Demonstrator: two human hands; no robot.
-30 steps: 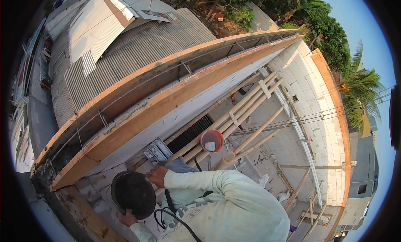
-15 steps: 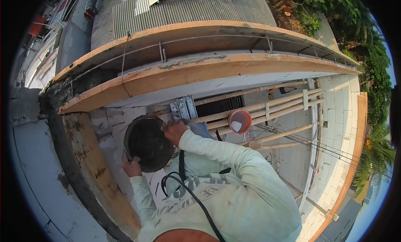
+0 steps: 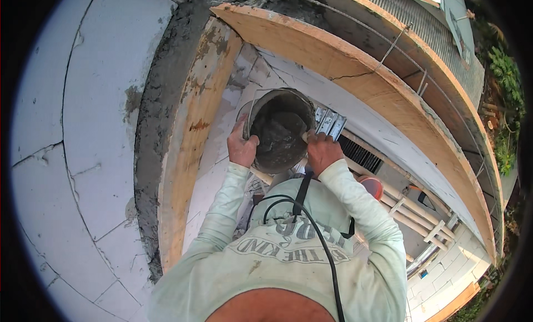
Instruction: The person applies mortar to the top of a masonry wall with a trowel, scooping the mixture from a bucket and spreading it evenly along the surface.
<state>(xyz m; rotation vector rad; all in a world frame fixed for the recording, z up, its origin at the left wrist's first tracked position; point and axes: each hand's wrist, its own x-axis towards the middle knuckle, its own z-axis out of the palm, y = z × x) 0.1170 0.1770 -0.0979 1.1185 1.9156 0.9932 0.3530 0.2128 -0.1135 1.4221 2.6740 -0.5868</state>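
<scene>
A dark bucket (image 3: 284, 97) with wet grey mortar (image 3: 273, 143) inside is held up in front of my torso, its mouth facing me. My left hand (image 3: 242, 146) is closed on the left side of its rim, beside the thin wire handle (image 3: 253, 102). On the right side, my right hand (image 3: 324, 154) grips the bucket's edge with curled fingers. A rounded grey shape shows in the mortar; I cannot make out whether it is a tool or a lump.
To the left, a mortar-stained board (image 3: 191, 119) edges a strip of grey concrete (image 3: 152, 139) along a pale block wall (image 3: 100, 150). A curved formwork board (image 3: 355, 61) with rebar behind it runs to the right. Bamboo poles (image 3: 413, 214) and an orange-red bucket (image 3: 371, 186) lie lower right.
My view has swung left, toward the block wall and the concrete strip. Both hands still hold the bucket, which now shows its mortar more clearly.
</scene>
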